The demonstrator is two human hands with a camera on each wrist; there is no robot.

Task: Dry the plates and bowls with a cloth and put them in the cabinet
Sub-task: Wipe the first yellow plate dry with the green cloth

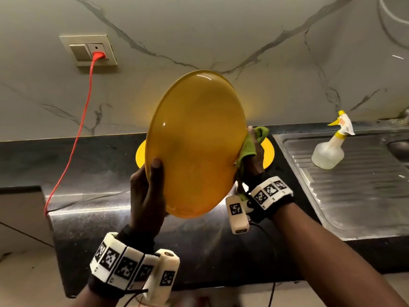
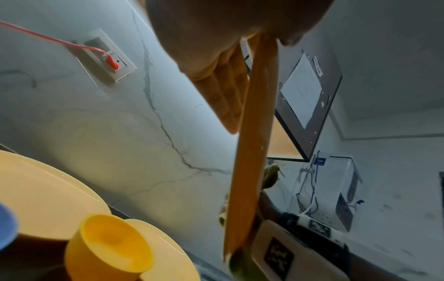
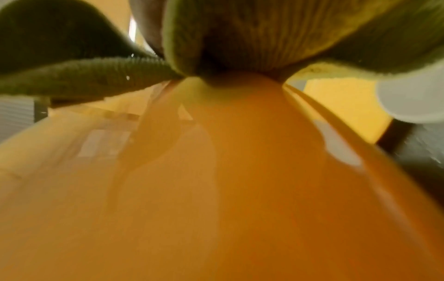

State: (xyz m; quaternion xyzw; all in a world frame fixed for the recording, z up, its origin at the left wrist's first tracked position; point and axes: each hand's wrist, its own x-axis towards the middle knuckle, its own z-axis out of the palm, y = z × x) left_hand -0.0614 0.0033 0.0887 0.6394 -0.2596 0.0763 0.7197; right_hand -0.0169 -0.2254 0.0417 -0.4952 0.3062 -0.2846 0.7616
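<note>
Left hand [image 1: 146, 191] is raised in front of the wall, thumb on the near face and fingers [image 2: 223, 91] flat behind, clamped on the lower left rim of the amber plate [image 1: 194, 142] held on edge above the worktop [image 1: 106, 160]. The plate looks glossy and see-through. Right hand [image 1: 253, 156] has its fingers bunched on a green cloth [image 1: 249, 147] against the plate's right rim, with another yellow plate [image 1: 269, 151] lying on the worktop behind.
</note>
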